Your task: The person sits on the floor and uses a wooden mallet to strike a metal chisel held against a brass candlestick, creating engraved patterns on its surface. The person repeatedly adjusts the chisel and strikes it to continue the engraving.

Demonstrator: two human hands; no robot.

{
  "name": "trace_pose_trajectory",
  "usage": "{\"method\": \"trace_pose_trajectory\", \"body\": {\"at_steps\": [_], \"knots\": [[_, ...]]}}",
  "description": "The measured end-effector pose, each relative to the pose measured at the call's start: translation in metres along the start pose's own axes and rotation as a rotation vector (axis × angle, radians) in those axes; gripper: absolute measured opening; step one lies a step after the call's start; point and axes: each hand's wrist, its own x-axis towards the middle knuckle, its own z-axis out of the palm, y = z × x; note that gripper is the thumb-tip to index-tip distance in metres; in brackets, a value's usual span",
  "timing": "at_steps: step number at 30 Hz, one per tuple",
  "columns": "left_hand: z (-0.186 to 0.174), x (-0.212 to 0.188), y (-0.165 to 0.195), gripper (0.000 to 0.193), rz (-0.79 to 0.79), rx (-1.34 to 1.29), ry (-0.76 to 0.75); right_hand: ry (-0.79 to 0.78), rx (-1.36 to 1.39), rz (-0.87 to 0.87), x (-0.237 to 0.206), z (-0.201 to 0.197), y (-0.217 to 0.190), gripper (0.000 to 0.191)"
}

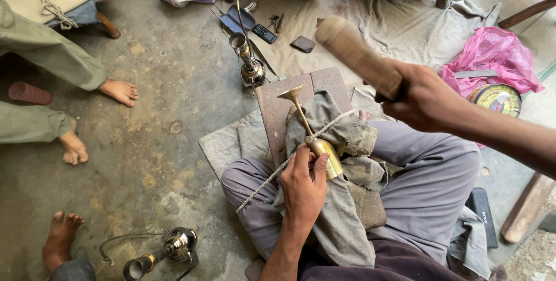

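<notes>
A round tin (498,99) with a multicoloured printed label lies at far right beside a pink plastic bag (492,55); two dark phones (264,33) rest farther off, screens blank.

A stained, bare concrete floor (162,84) carries everything here. At the far side a dusty beige cloth (399,32) is spread over it, and on that cloth lie a dark phone (264,32), a small dark flat case (303,43) and a few small tools — too small to tell apart. Just left of the cloth's edge stands an upright brass piece (250,64) with a rounded base. A second, greyer cloth (231,142) lies nearer, in the middle. At the near left another brass piece (168,252) lies on its side. To the far right — a crumpled pink plastic bag (492,55) and a round patterned tin (497,98).
</notes>
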Motion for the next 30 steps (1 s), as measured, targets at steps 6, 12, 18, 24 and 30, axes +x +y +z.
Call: {"method": "trace_pose_trajectory", "body": {"at_steps": [6,12,18,24,30], "knots": [[-0.001,0.0,0.003,0.022,0.04,0.007,0.032,0.088,0.039,-0.148,-0.013,-0.003,-0.019,0.028],[-0.004,0.001,0.007,0.021,0.016,-0.016,0.012,0.059,-0.082,-0.058,-0.013,-0.005,-0.011,0.029],[-0.004,0.001,0.007,0.021,0.031,0.006,0.014,0.017,-0.218,0.073,-0.016,-0.006,-0.013,0.04],[-0.005,0.001,0.01,0.022,0.032,-0.023,0.004,0.176,-0.218,-0.296,-0.024,-0.011,-0.02,0.047],[-0.004,0.0,0.009,0.023,0.041,-0.002,-0.011,0.177,-0.335,-0.294,-0.036,-0.01,-0.026,0.047]]}}
